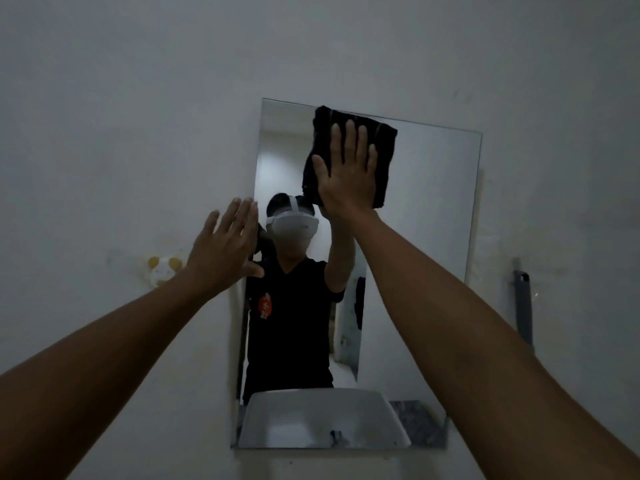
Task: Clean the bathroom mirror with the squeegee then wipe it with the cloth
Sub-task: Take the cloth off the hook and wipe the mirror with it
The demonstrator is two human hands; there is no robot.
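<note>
A frameless rectangular mirror (433,237) hangs on the white wall. A folded black cloth (382,150) lies flat against the mirror's upper part, near its top edge. My right hand (348,171) presses on the cloth with flat palm and spread fingers. My left hand (225,247) is flat with its fingers together, at the mirror's left edge, partly on the wall, and holds nothing. The squeegee may be the grey handled object (523,303) on the wall to the right of the mirror; I cannot tell.
The mirror reflects a person in a dark shirt and a white basin (322,424) at its bottom. A small white and yellow hook (162,270) sticks to the wall left of the mirror. Bare white wall surrounds everything.
</note>
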